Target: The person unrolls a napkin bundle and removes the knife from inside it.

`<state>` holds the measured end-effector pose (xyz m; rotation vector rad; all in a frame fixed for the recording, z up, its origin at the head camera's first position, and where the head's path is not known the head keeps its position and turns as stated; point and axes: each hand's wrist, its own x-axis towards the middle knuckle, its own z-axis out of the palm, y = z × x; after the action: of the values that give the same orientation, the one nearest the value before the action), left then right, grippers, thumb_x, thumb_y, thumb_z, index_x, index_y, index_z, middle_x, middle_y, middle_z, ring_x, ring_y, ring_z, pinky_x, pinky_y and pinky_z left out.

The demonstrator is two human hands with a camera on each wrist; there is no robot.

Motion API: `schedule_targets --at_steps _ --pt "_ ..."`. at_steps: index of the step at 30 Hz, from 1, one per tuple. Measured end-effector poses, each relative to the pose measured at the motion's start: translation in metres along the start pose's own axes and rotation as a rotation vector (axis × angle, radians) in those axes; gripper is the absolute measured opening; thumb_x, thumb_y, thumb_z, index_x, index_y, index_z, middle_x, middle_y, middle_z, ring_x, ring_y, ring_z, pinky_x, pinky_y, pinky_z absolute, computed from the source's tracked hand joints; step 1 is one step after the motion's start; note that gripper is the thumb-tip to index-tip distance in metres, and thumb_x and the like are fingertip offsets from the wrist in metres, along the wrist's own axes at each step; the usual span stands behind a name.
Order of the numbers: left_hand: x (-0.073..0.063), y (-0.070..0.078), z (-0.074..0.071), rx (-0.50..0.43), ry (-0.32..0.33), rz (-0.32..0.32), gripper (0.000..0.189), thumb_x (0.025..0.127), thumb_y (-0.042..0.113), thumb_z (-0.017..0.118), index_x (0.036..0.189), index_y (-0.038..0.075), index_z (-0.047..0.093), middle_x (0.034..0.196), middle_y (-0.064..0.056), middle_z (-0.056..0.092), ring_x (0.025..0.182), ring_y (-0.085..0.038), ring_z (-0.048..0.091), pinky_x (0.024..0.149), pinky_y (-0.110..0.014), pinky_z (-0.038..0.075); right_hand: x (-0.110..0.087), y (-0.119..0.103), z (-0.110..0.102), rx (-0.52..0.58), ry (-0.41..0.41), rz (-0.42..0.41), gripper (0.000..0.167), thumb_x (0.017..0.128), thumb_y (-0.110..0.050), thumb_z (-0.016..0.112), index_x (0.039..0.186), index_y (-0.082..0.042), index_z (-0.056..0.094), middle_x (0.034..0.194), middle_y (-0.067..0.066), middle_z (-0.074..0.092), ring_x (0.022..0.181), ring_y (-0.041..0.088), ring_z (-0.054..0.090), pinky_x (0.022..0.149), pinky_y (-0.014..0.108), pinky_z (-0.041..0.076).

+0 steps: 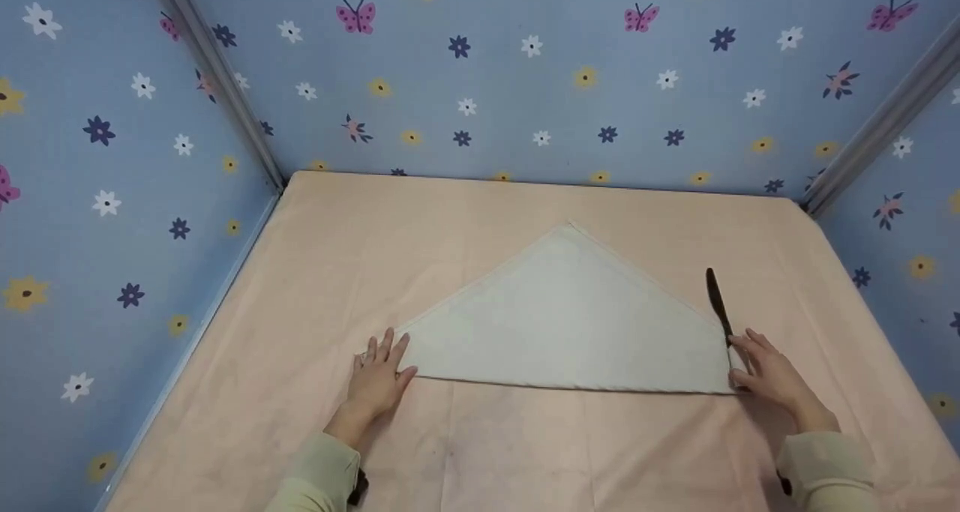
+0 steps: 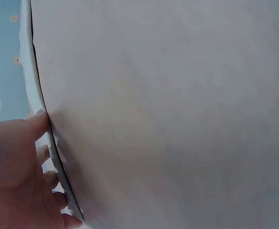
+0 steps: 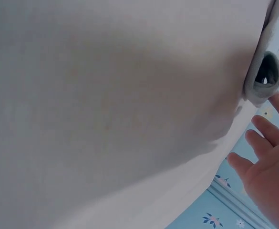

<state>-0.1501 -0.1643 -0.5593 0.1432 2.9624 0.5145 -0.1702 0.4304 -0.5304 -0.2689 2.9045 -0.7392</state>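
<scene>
A pale cloth napkin (image 1: 562,324) lies folded in a wide triangle, its point toward the far side and its long edge toward me. My left hand (image 1: 381,377) rests on its left corner with fingers spread; the left wrist view shows the thumb along the folded edge (image 2: 59,164). At the right end, my right hand (image 1: 776,373) holds the turned-over corner between thumb and fingers. In the right wrist view that corner forms a small rolled loop (image 3: 271,86). A dark knife (image 1: 716,298) lies beside this end, its near part hidden by cloth and fingers.
A peach cloth (image 1: 315,272) covers the table, with soft creases near the front. Blue flowered panels (image 1: 525,70) stand along the back and both sides. Grey posts (image 1: 225,85) rise at the back corners.
</scene>
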Motion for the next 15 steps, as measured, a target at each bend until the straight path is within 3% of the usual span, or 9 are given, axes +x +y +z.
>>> schedule_targets --at_steps 15 --pt "-0.0008 -0.0016 -0.0011 -0.021 0.004 0.017 0.057 0.093 0.038 0.041 0.14 0.009 0.027 0.145 -0.018 0.013 0.129 -0.043 0.008 0.098 -0.062 0.008 0.003 -0.0077 0.008 0.006 -0.054 -0.022 0.056 0.084 -0.023 0.061 0.127 0.007 0.041 0.137 0.035 0.015 0.122 0.053 0.013 0.093 0.063 0.018"
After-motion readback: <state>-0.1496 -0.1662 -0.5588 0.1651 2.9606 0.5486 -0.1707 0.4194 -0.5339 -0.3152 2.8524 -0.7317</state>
